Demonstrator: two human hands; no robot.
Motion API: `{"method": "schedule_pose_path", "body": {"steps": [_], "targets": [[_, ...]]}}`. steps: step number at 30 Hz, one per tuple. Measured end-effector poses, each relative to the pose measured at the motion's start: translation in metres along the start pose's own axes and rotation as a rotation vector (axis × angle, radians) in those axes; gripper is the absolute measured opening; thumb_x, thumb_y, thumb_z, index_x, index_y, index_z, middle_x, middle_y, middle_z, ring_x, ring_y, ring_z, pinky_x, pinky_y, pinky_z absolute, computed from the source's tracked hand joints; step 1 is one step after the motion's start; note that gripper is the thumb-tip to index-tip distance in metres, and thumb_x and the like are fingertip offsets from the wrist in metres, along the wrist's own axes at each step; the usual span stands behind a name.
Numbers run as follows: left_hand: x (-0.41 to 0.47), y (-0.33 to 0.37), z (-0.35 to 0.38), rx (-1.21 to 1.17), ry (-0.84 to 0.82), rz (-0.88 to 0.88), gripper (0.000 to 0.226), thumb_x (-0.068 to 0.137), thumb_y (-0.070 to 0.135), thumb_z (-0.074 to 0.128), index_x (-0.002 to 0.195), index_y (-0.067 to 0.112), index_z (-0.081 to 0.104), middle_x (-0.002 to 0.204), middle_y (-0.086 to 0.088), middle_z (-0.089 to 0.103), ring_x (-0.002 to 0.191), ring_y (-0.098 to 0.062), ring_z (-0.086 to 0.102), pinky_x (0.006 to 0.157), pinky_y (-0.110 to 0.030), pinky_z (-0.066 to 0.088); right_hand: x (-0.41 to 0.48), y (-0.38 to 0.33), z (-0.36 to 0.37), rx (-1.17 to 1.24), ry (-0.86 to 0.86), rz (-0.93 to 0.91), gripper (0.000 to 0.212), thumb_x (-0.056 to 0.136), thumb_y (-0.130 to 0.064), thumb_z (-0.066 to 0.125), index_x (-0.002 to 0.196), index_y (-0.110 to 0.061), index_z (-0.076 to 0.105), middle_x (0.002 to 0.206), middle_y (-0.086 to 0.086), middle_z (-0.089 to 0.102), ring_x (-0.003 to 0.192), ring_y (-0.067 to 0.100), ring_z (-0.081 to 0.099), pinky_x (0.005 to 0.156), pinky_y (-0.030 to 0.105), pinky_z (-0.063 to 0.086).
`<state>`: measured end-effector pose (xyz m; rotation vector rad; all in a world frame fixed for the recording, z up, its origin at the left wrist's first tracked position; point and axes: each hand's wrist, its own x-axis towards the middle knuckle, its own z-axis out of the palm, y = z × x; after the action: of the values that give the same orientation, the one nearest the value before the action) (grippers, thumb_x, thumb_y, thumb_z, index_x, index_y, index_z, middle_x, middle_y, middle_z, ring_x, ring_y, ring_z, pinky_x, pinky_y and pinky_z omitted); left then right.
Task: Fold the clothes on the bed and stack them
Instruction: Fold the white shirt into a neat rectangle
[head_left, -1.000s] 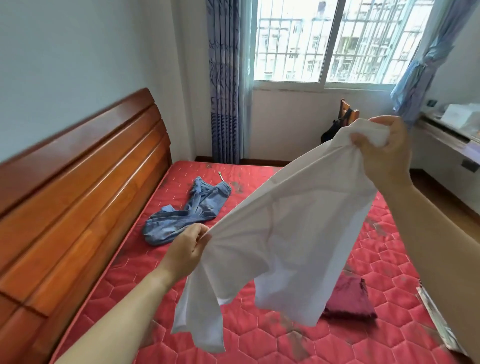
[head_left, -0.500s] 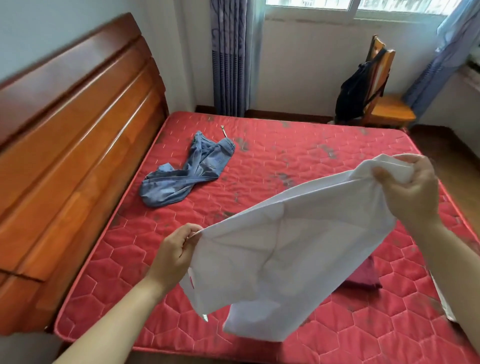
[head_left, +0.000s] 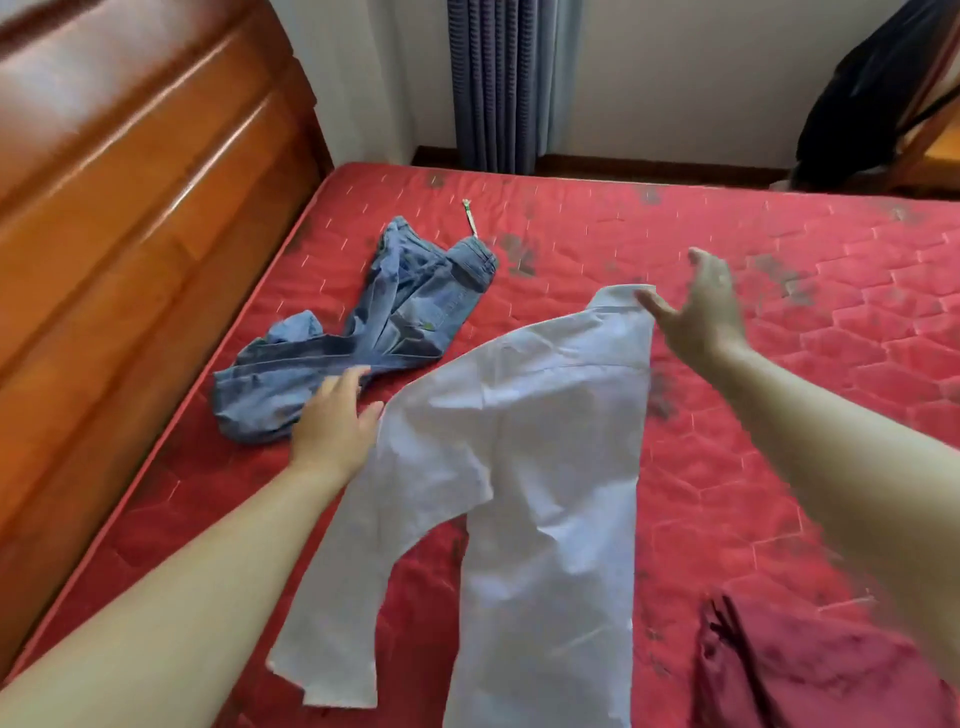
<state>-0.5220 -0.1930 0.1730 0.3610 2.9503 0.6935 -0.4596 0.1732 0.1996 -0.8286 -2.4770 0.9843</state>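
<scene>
A white long-sleeved shirt lies flat on the red quilted mattress, folded lengthwise, collar pointing away, one sleeve trailing toward the near left. My left hand hovers open at the shirt's left shoulder edge. Fingers spread, my right hand is open just right of the collar and holds nothing. Crumpled blue jeans lie beyond my left hand. A dark red garment sits at the near right, partly under my right forearm.
A wooden headboard runs along the left side of the bed. Blue curtains hang against the far wall. A black bag hangs on a wooden chair at the far right. A small thin object lies near the jeans.
The shirt was held up in the air by both hands; now it lies flat on the mattress and both hands have let go. The view has tilted downward.
</scene>
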Motion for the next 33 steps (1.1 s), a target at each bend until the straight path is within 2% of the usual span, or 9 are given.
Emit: {"method": "schedule_pose_path", "body": {"steps": [4, 9, 14, 17, 20, 24, 27, 30, 33], "targets": [[-0.034, -0.03, 0.084, -0.024, -0.196, -0.018, 0.047, 0.087, 0.023, 0.061, 0.131, 0.019, 0.046, 0.124, -0.007, 0.051, 0.113, -0.028, 0.051, 0.091, -0.044, 0.044, -0.084, 0.064, 0.086, 0.023, -0.268, -0.126, 0.06, 0.077, -0.021, 0.075, 0.126, 0.0, 0.048, 0.126, 0.018, 0.048, 0.112, 0.031, 0.051, 0.094, 0.035, 0.041], [-0.099, -0.071, 0.153, -0.101, -0.32, -0.068, 0.039, 0.087, 0.023, 0.062, 0.125, 0.018, 0.053, 0.121, -0.004, 0.055, 0.107, -0.021, 0.055, 0.089, -0.033, 0.044, -0.217, 0.14, 0.133, -0.008, -0.466, 0.018, 0.049, 0.078, -0.026, 0.074, 0.119, -0.008, 0.055, 0.121, 0.005, 0.05, 0.106, 0.019, 0.056, 0.086, 0.026, 0.043], [-0.146, -0.086, 0.214, -0.151, -0.441, -0.069, 0.038, 0.087, 0.025, 0.06, 0.124, 0.02, 0.052, 0.121, -0.001, 0.052, 0.113, -0.016, 0.051, 0.092, -0.023, 0.037, -0.32, 0.204, 0.136, -0.144, -0.345, 0.219, 0.044, 0.072, -0.009, 0.079, 0.111, -0.001, 0.06, 0.115, 0.016, 0.054, 0.11, 0.034, 0.054, 0.097, 0.037, 0.039], [-0.171, -0.093, 0.242, -0.163, -0.505, -0.103, 0.049, 0.088, 0.029, 0.059, 0.134, 0.019, 0.043, 0.133, -0.003, 0.044, 0.119, -0.017, 0.046, 0.092, -0.019, 0.032, -0.369, 0.222, 0.138, -0.178, -0.231, 0.389, 0.058, 0.073, -0.009, 0.077, 0.124, 0.0, 0.052, 0.124, 0.02, 0.047, 0.118, 0.035, 0.046, 0.103, 0.041, 0.034], [-0.195, -0.098, 0.257, -0.205, -0.562, -0.146, 0.066, 0.089, 0.032, 0.058, 0.145, 0.023, 0.024, 0.143, -0.006, 0.032, 0.12, -0.022, 0.048, 0.094, -0.028, 0.039, -0.409, 0.219, 0.144, -0.09, -0.193, 0.557, 0.068, 0.079, -0.013, 0.073, 0.138, -0.006, 0.038, 0.132, 0.016, 0.043, 0.123, 0.027, 0.04, 0.105, 0.031, 0.029], [-0.218, -0.097, 0.266, -0.273, -0.581, -0.128, 0.073, 0.089, 0.021, 0.058, 0.145, 0.037, 0.014, 0.133, -0.002, 0.051, 0.107, -0.027, 0.057, 0.073, -0.022, 0.038, -0.439, 0.206, 0.153, -0.013, -0.147, 0.609, 0.066, 0.086, -0.012, 0.064, 0.143, -0.014, 0.032, 0.144, 0.0, 0.04, 0.131, 0.019, 0.039, 0.104, 0.026, 0.028], [-0.224, -0.098, 0.265, -0.31, -0.598, -0.108, 0.069, 0.09, 0.019, 0.055, 0.144, 0.039, 0.016, 0.133, 0.002, 0.053, 0.107, -0.027, 0.058, 0.073, -0.018, 0.035, -0.445, 0.2, 0.147, -0.038, -0.017, 0.612, 0.059, 0.087, -0.014, 0.061, 0.14, -0.022, 0.037, 0.137, -0.011, 0.044, 0.122, 0.01, 0.044, 0.099, 0.026, 0.033], [-0.222, -0.106, 0.255, -0.275, -0.675, -0.062, 0.075, 0.089, 0.019, 0.055, 0.146, 0.036, 0.01, 0.136, 0.0, 0.048, 0.11, -0.026, 0.057, 0.084, -0.025, 0.044, -0.448, 0.196, 0.142, -0.155, -0.04, 0.688, 0.06, 0.085, -0.013, 0.064, 0.139, -0.013, 0.039, 0.138, 0.008, 0.045, 0.123, 0.027, 0.046, 0.097, 0.035, 0.037], [-0.203, -0.124, 0.233, -0.189, -0.608, -0.03, 0.072, 0.087, 0.027, 0.057, 0.145, 0.038, 0.015, 0.118, 0.0, 0.047, 0.096, -0.02, 0.058, 0.081, -0.035, 0.05, -0.438, 0.176, 0.155, -0.312, -0.097, 0.548, 0.06, 0.078, -0.012, 0.072, 0.132, -0.003, 0.046, 0.131, 0.022, 0.04, 0.12, 0.039, 0.042, 0.1, 0.047, 0.036]]}}
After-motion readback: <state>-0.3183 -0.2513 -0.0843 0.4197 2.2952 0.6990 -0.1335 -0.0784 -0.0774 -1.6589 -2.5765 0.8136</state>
